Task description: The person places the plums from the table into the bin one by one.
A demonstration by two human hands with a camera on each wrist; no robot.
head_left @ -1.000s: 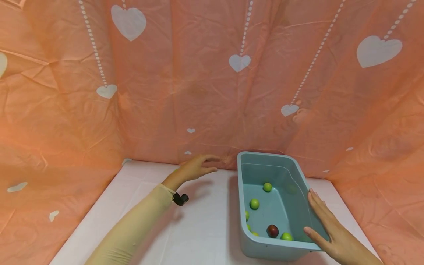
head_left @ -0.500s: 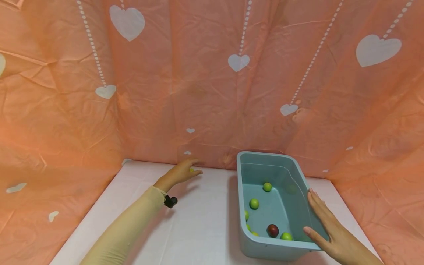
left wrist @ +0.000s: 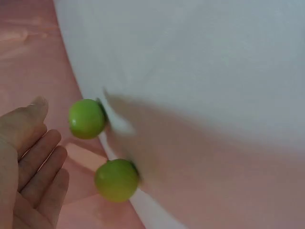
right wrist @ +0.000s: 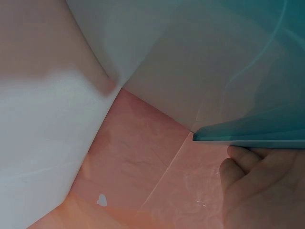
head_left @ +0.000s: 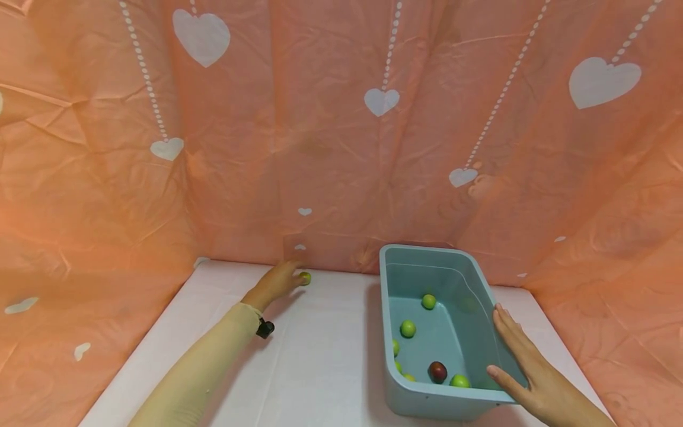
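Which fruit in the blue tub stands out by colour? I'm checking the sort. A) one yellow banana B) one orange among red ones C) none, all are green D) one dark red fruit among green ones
D: in the head view the blue tub holds several small green fruits and a single dark red fruit near its front end.

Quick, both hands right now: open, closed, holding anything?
Left hand: open, holding nothing, beside a green ball.
Right hand: open, fingers flat on the bin rim.
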